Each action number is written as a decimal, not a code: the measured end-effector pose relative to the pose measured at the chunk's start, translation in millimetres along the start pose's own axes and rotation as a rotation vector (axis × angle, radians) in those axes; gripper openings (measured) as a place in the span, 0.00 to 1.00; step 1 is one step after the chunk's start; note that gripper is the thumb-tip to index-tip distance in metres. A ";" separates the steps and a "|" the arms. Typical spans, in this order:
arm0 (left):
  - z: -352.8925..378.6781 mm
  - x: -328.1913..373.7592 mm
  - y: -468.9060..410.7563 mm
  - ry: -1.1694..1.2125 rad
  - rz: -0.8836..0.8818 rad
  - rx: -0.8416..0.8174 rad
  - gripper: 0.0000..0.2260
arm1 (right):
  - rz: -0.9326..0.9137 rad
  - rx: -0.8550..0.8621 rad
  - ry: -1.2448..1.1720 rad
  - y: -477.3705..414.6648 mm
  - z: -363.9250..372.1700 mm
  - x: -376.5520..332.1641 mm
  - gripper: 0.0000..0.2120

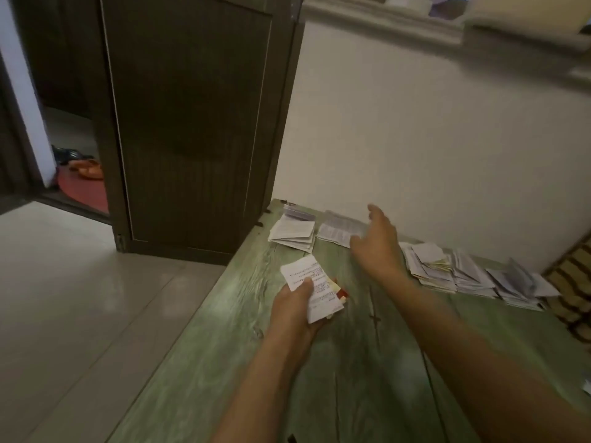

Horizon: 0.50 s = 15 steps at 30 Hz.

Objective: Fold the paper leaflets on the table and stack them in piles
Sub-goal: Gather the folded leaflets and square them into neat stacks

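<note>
Head view: a person is sorting paper leaflets at a green wooden table (351,362) set against a pale wall; the left hand (295,306) is gripping a small folded bundle of leaflets (316,282) near the table's left edge, thumb pressing on top, seemingly to hold the sheets together, with a red-printed piece showing at the bundle's right side; the right hand (377,238) is hovering farther off with fingers loosely spread and, blurred as it is, appearing to hold nothing; it is hanging just over a pile (335,230) at the far edge, beside another pile (292,233) at the far left corner, probably where the bundle is meant to go; a row of further piles (463,273) is lying along the wall to the right, apparently set back so folding can be done nearer the person; a dark door (192,123) is standing open on the left; a striped cushion (572,282) is resting at the table's right end.
</note>
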<state>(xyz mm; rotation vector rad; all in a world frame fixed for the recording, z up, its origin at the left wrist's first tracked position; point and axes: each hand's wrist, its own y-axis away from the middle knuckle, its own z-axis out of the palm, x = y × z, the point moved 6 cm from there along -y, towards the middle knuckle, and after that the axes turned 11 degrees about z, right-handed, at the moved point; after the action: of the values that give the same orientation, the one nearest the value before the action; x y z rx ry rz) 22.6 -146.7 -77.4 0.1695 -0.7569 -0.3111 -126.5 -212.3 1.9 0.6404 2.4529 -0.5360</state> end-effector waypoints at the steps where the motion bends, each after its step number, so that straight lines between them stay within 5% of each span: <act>1: 0.3 -0.1 -4.1 0.015 -0.014 -0.017 0.08 | -0.030 0.009 0.125 -19.5 4.5 -2.0 0.34; 4: 1.9 1.4 -15.7 0.143 -0.079 -0.056 0.07 | 0.052 -0.019 0.257 -66.0 19.8 1.3 0.35; 8: 3.7 2.0 -23.3 0.165 -0.094 -0.072 0.07 | 0.089 -0.045 0.355 -81.7 37.1 14.9 0.11; 15: 7.8 10.2 -20.1 0.237 -0.039 -0.128 0.10 | 0.143 0.221 -0.334 -27.5 -22.3 22.0 0.03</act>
<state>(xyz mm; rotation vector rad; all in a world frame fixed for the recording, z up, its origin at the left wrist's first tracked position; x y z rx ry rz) 19.9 -169.4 -70.4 0.0978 -0.4984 -0.3684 -166.7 -216.3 12.6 0.7419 2.0361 -0.7936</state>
